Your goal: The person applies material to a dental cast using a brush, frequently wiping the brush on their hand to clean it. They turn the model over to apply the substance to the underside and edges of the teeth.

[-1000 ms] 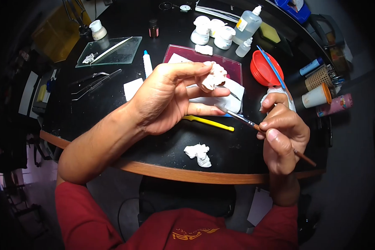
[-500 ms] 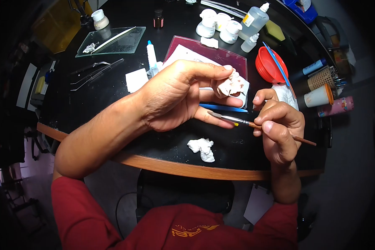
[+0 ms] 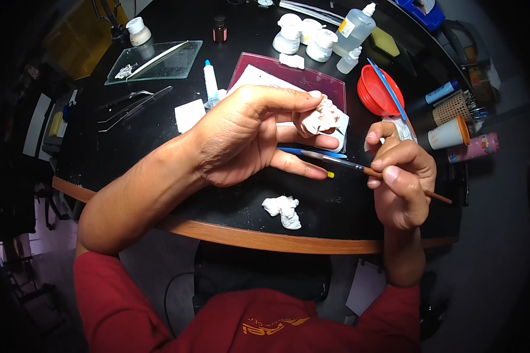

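My left hand (image 3: 241, 138) holds a small off-white cast (image 3: 322, 117) between thumb and fingers, above the front of a maroon glass plate (image 3: 333, 88). Pinched in my right hand (image 3: 403, 176) is a thin brush (image 3: 359, 166) with a brown handle. Its bristle tip points left, near the fingers of my left hand and apart from the cast. Behind those fingers a blue tool (image 3: 338, 155) lies on the table. A crumpled white tissue (image 3: 284, 210) rests near the table's front edge.
White jars (image 3: 321, 45) and clear bottles (image 3: 355, 29) stand at the back. Red bowls (image 3: 374, 94) with a blue-handled tool are at the right, beside cups. Tweezers (image 3: 135, 109), a syringe (image 3: 211, 81) and a clear glass slab (image 3: 176, 62) lie at the left.
The brush has turned slightly, its tip now higher and nearer the lower edge of the left hand's middle fingers. The right hand has shifted a little to the right. The view has moved slightly.
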Tool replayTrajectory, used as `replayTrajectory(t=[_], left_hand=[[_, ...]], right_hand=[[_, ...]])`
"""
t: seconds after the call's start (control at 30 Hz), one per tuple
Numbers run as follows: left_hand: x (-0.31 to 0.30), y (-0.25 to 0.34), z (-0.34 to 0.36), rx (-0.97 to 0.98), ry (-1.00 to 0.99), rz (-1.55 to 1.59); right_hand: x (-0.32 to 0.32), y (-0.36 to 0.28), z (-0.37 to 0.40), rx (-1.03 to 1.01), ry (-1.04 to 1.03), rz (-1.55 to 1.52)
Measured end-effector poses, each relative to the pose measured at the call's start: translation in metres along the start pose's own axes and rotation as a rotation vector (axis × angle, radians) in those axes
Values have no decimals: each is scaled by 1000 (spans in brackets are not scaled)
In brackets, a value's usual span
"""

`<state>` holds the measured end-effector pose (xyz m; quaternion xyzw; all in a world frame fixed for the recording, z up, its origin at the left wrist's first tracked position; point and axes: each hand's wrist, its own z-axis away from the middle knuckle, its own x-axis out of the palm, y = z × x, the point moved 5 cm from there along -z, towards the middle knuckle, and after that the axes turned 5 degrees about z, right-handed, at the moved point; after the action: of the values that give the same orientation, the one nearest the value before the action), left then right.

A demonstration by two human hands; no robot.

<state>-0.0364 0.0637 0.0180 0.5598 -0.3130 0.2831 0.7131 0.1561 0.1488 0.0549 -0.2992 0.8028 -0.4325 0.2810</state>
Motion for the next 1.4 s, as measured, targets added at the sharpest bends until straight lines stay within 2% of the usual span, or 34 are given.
replayTrajectory(t=[0.13, 0.23, 0.3, 0.47, 0.6, 0.7, 1.0, 1.13, 1.4], left_hand=[[0, 0, 1, -12, 18, 4], [-3, 0, -1, 5, -20, -3], [-4, 0, -2, 5, -15, -5], [0, 0, 0, 4, 13, -2], [-1, -3, 0, -10, -23, 13], [-1, -3, 1, -8, -25, 23], [1, -7, 1, -24, -50, 44], [1, -6, 1, -1, -71, 72], [6, -4, 4, -24, -111, 177]], right_hand=[[10, -3, 1, 1, -62, 108], [2, -1, -1, -71, -97, 67], [-3, 0, 0, -76, -36, 5], [5, -6, 0, -10, -5, 27], [14, -2, 1, -3, -98, 108], [12, 0, 2, 28, -84, 67], [16, -6, -2, -86, -130, 196], [15, -1, -1, -71, -193, 188], [13, -5, -2, -102, -142, 151]])
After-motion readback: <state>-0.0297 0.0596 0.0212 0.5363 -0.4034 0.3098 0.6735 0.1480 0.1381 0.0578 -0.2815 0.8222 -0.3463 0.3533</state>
